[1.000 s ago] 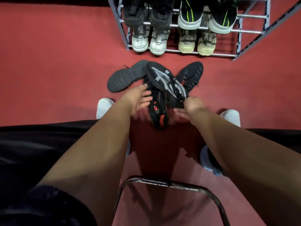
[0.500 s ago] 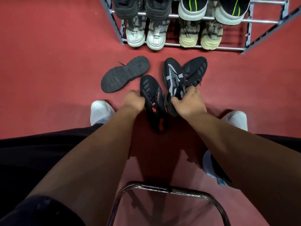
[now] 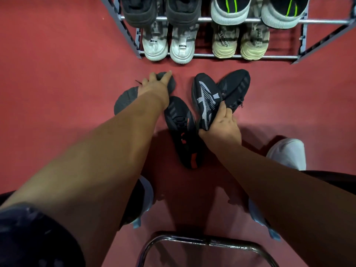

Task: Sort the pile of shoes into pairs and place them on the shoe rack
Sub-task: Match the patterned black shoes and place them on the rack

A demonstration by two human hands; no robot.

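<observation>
Several dark shoes lie on the red floor in front of the shoe rack. My left hand grips the toe end of an overturned black shoe lying sole up at the left. My right hand holds the heel of a black shoe with grey stripes, which leans on another black shoe to its right. Between my arms a black shoe with red marks lies flat on the floor, free of both hands.
The rack's lower bar holds a white pair and a cream pair; the upper bar holds a dark pair and a grey pair with green lines. My white-shoed feet flank the pile. A chrome stool frame stands below.
My left hand let go of the black-and-red shoe and reached forward left onto the overturned shoe's toe. My right hand stays on the striped shoe's heel. The view moved closer to the floor.
</observation>
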